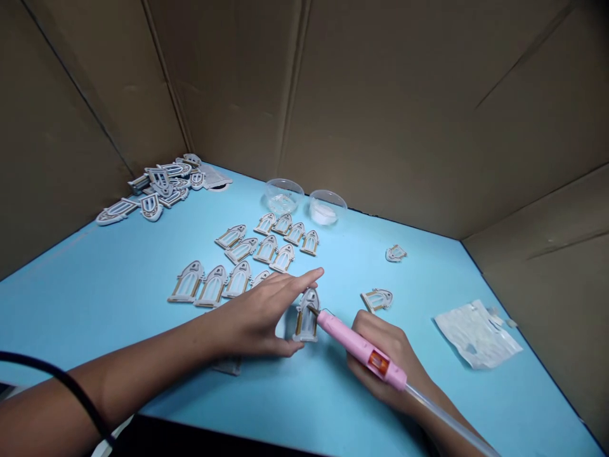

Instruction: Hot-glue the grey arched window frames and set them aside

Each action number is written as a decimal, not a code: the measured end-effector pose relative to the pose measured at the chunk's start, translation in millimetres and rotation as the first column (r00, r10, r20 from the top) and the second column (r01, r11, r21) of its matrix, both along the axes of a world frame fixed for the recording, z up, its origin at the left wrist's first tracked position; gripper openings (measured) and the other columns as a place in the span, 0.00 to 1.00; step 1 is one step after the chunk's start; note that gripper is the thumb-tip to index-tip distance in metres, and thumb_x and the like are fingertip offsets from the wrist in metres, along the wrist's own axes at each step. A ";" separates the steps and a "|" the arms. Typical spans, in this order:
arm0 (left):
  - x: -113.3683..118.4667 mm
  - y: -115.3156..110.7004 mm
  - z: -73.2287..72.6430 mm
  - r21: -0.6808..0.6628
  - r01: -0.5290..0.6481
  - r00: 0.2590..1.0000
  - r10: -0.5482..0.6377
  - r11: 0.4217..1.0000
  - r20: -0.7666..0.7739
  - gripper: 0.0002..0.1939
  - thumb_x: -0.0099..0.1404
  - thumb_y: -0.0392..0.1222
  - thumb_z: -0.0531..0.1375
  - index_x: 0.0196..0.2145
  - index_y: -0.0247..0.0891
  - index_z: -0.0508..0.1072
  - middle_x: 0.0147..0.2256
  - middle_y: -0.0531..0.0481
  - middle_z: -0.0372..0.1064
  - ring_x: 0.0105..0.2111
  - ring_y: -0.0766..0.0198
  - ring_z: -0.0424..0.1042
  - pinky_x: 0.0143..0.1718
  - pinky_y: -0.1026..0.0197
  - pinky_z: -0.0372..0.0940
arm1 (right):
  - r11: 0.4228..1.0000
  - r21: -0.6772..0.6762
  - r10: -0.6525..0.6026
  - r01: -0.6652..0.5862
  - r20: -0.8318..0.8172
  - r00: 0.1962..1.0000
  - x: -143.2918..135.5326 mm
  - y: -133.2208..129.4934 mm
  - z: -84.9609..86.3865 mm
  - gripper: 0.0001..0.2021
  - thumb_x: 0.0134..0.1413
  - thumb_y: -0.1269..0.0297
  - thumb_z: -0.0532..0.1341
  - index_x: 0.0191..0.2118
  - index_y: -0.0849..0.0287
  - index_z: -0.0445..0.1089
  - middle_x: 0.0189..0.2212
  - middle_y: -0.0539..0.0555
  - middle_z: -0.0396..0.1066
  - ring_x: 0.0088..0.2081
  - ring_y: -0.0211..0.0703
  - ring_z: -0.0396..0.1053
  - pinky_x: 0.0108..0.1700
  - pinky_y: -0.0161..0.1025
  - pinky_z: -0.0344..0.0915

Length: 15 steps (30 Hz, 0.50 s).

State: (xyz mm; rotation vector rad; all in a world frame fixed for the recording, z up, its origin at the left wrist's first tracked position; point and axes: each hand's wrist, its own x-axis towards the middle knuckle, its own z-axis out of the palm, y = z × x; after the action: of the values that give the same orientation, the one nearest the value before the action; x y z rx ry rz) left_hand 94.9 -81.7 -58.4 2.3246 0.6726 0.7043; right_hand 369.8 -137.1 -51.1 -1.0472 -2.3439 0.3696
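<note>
My left hand [266, 311] grips a small arched, window-shaped piece [307, 320] by its edges, thumb at the bottom and fingers at the top. The piece is white and grey with gold-brown sides. In my right hand [387, 355] is a pink pen-like tool [349, 336] with an orange window and a see-through tube [442, 416] at its rear. Its dark thin tip meets the upper part of the held piece, though I cannot tell whether it touches. Several similar arched pieces [212, 285] lie in rows beyond my left hand, which partly hides some.
A heap of arched pieces [162, 181] lies at the back left. Two transparent round tubs [328, 202] with whitish contents stand at the back. Two loose pieces [377, 299] and a crumpled white packet [477, 333] lie on the right. Cardboard walls [380, 95] enclose the blue tabletop [128, 273].
</note>
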 end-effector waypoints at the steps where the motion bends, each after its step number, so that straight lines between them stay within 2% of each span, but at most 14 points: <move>1: 0.0 0.0 -0.3 -0.002 0.000 1.000 0.000 1.000 0.000 0.57 0.60 0.40 0.71 0.74 0.50 0.38 0.61 0.41 0.65 0.60 0.48 0.66 0.62 0.47 0.61 | 1.000 0.006 -0.006 0.006 0.004 1.000 -0.4 0.0 0.2 0.13 0.55 0.74 0.56 0.29 0.53 0.50 0.23 0.47 0.58 0.23 0.37 0.59 0.25 0.34 0.53; 5: -0.4 0.0 -0.6 -0.007 -0.003 1.000 0.003 1.000 -0.001 0.56 0.61 0.41 0.71 0.74 0.49 0.39 0.62 0.40 0.64 0.60 0.47 0.66 0.62 0.46 0.61 | 0.999 0.018 -0.032 0.032 0.016 0.999 0.1 -0.8 0.3 0.13 0.52 0.75 0.56 0.29 0.53 0.49 0.23 0.47 0.57 0.23 0.36 0.58 0.25 0.33 0.52; 15: 0.3 -0.5 0.6 -0.012 -0.018 1.000 0.018 1.000 -0.018 0.56 0.61 0.41 0.71 0.74 0.50 0.38 0.63 0.40 0.64 0.60 0.47 0.66 0.62 0.45 0.62 | 0.999 0.011 -0.036 0.036 0.004 0.999 1.3 -2.7 1.2 0.13 0.52 0.75 0.57 0.29 0.54 0.49 0.24 0.46 0.56 0.23 0.36 0.58 0.25 0.33 0.52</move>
State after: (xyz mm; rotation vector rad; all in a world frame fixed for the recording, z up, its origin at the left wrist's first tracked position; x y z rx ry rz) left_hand 95.2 -82.1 -57.8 2.3188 0.7050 0.6865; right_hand 371.1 -139.7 -49.9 -1.0842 -2.3246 0.3415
